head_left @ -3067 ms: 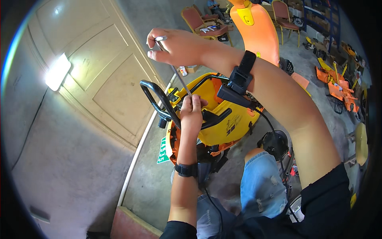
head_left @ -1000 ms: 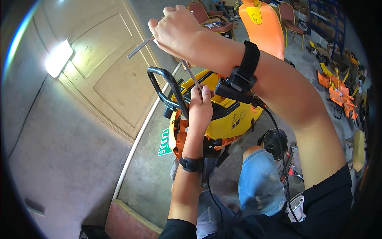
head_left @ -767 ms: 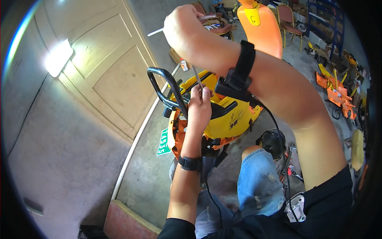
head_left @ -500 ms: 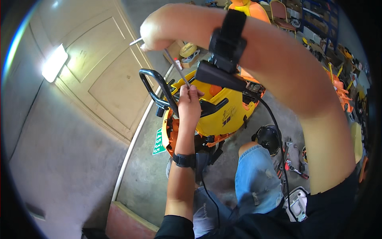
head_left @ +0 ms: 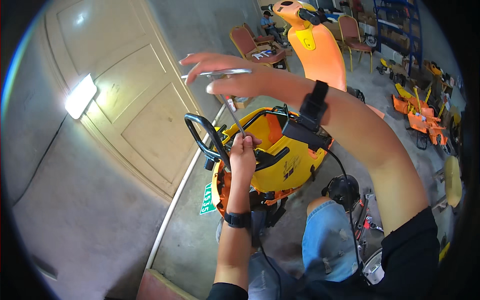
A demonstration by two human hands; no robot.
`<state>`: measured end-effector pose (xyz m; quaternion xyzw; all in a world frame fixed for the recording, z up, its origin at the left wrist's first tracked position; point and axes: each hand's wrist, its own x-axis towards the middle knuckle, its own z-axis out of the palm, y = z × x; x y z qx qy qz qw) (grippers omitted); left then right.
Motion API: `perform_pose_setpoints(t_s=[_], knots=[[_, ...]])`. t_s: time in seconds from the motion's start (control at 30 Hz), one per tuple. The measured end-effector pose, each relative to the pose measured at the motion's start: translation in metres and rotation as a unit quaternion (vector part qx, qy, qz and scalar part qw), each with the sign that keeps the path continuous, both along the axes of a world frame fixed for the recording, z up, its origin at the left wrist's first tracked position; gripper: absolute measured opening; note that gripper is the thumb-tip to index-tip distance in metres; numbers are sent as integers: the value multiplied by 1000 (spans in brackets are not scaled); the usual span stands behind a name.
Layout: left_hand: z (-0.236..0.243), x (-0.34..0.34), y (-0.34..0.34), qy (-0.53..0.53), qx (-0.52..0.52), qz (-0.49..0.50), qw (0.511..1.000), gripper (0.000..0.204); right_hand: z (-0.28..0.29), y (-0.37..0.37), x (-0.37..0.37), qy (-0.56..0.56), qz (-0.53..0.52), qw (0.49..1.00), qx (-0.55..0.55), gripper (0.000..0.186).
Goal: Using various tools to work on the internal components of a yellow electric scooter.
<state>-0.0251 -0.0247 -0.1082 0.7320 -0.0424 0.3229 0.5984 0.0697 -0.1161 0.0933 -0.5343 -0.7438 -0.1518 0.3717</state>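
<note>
A metal T-handle wrench point(head_left: 231, 114) slants down over a yellow and orange scooter body point(head_left: 285, 172). Low on its shaft, my left hand point(head_left: 243, 156) is closed in a pinch of thumb and fingers. At the top, the crossbar point(head_left: 235, 71) passes across my right hand point(head_left: 227, 79). The fingers of that hand are stretched and apart, the thumb below the bar. The wrench's lower tip is hidden behind my left hand, close to the scooter's black grab rail point(head_left: 202, 130).
Beyond stands an orange front shield with handlebars point(head_left: 320, 52). Chairs point(head_left: 248, 42) and a seated person point(head_left: 271, 27) are at the back. Orange panels point(head_left: 425, 120) lie at right. A black helmet point(head_left: 343, 192) and tools point(head_left: 367, 222) lie by my knee. A door point(head_left: 135, 95) is at left.
My right hand has loosened from around the crossbar, and its fingers have spread. The crossbar has turned. My left hand keeps its pinch on the shaft. The whole view has shifted.
</note>
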Motion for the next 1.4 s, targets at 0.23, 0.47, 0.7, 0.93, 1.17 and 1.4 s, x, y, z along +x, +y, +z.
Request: perform_pose_setpoints(t_s=[0.23, 0.47, 0.7, 0.93, 1.17, 1.4], knots=[[3, -2, -1, 25, 26, 29, 999, 31, 3, 21, -1, -72, -181, 980, 48, 22], [7, -2, -5, 42, 58, 48, 996, 29, 7, 21, -5, -89, -224, 969, 56, 25], [11, -4, -6, 57, 57, 41, 996, 31, 13, 25, -19, -193, -387, 900, 53, 25], [6, -6, -4, 49, 79, 46, 995, 32, 14, 27, -21, -269, -420, 865, 55, 18], [15, -7, -9, 52, 96, 93, 990, 31, 8, 7, -9, -170, -529, 831, 35, 14], [100, -77, -21, -248, 140, 333, 899, 22, -2, 26, -30, -235, -477, 843, 85, 16]])
